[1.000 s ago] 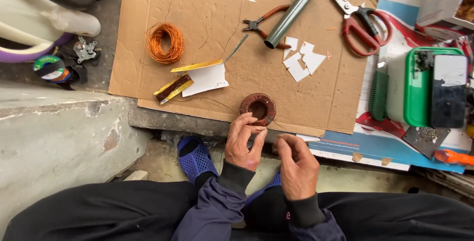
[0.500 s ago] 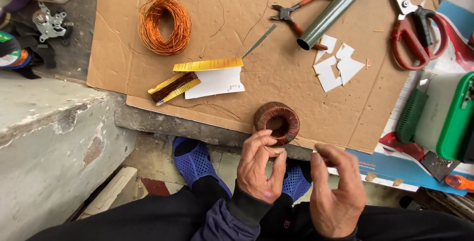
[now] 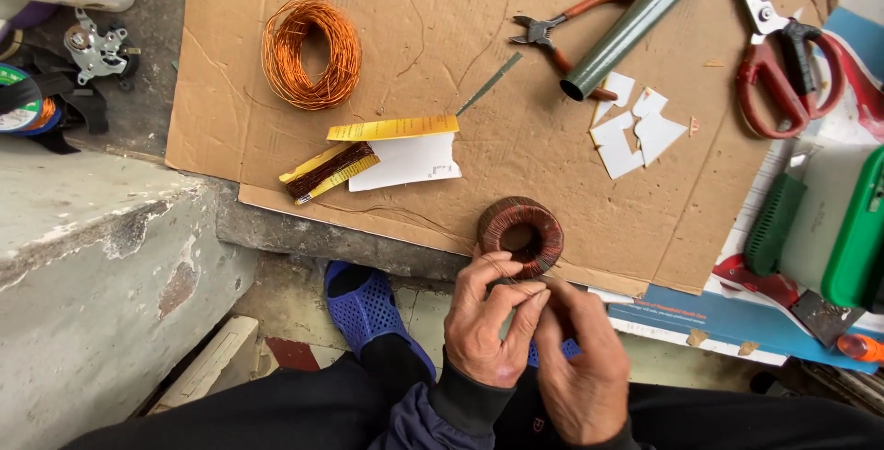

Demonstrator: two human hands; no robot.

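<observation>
**Toroid coil winding — core mostly covered, hands at the near edge**

- Toroid (image 3: 521, 234) lies flat at the near edge of the cardboard (image 3: 442, 72), wrapped all round in reddish-brown wire; no bare core shows from above. Judged: winding well on, perhaps close to done.
- Left hand (image 3: 488, 321) and right hand (image 3: 575, 367) meet just below the toroid, fingertips pinched together, touching its near rim. Both grips closed, likely on a fine wire end; the wire itself is too thin to make out.
- Spare copper wire coil (image 3: 311, 52) sits well apart at the far left, untouched. Judged: supply remains.
- Pliers (image 3: 566, 31), scissors (image 3: 783, 54) and grey tube (image 3: 635, 22) lie idle at the far right, paper scraps (image 3: 635, 128) beside them.
- Left to do, judged: finish the lead, trim.
</observation>
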